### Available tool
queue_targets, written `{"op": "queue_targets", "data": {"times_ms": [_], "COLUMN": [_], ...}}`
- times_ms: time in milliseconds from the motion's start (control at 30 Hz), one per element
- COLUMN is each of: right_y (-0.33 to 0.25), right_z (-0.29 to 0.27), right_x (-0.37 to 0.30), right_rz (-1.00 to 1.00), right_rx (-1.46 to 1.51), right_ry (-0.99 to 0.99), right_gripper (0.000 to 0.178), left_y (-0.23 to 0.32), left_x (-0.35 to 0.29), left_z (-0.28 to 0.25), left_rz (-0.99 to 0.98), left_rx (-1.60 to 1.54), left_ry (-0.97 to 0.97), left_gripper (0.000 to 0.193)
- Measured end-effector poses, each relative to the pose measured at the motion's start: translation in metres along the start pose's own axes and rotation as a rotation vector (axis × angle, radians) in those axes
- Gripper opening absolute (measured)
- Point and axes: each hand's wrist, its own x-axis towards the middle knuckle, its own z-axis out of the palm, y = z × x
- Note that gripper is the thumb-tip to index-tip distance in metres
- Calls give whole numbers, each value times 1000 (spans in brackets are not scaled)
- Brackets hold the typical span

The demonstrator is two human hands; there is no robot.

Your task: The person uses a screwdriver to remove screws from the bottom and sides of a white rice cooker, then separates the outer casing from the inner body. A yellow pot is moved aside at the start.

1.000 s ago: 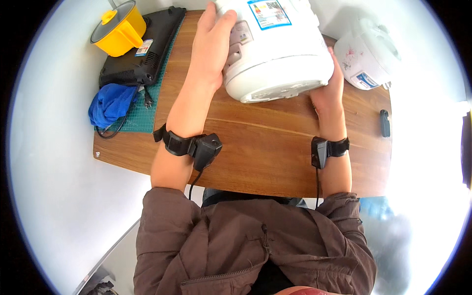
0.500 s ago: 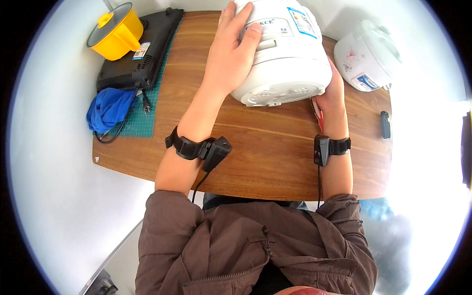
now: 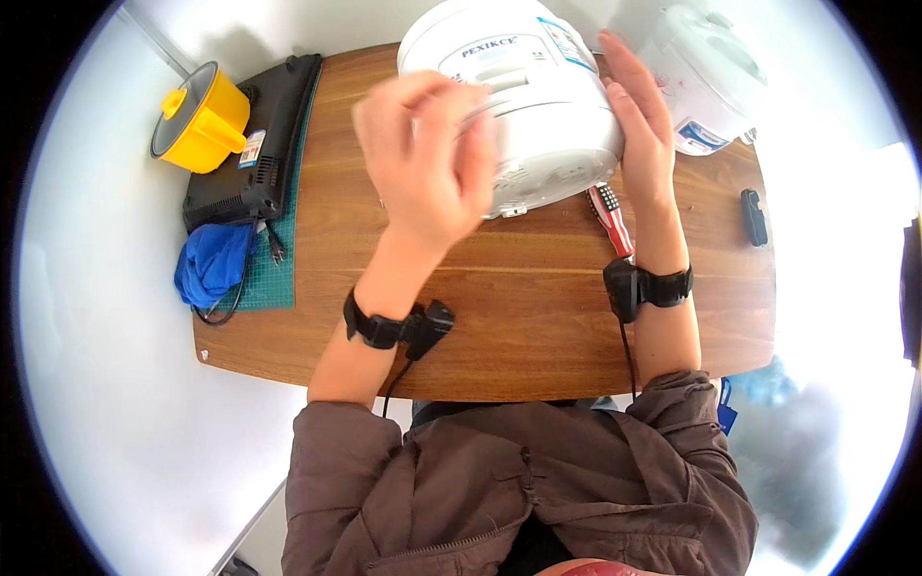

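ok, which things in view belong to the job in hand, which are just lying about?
In the job: white cooker; left hand (blurred, contact unclear); right hand at the cooker's side.

Lying about: yellow pot, black appliance, blue cloth, green mat, second white cooker, small dark object; red-handled tool apparently, role unclear.

Fisheye head view from close above, downward onto the tabletop (image 3: pixel 523 322)
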Motion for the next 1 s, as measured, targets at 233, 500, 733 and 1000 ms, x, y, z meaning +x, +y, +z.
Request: {"op": "queue_targets", "data": {"times_ms": [233,500,733,1000], "right_y": [-12,-43,-28,-24], "right_z": [11,39,28,64], "right_x": [-10,-31,49,137], "right_rz": [28,-65,-193,167], "right_rx": [-27,-610,-747,-939], "right_ry": [-69,33,-22,-538], "right_gripper": [36,37,43,76], "left_y": [23,3,14,32], "left_x": [-10,5,24,30], "left_z": [17,0,6,19], "left_rz": [71,22,47,139], "left_rx": [233,229,142,160], "left_ry": [-25,-44,-103,-166], "left_gripper": [24,18,14,17]}}
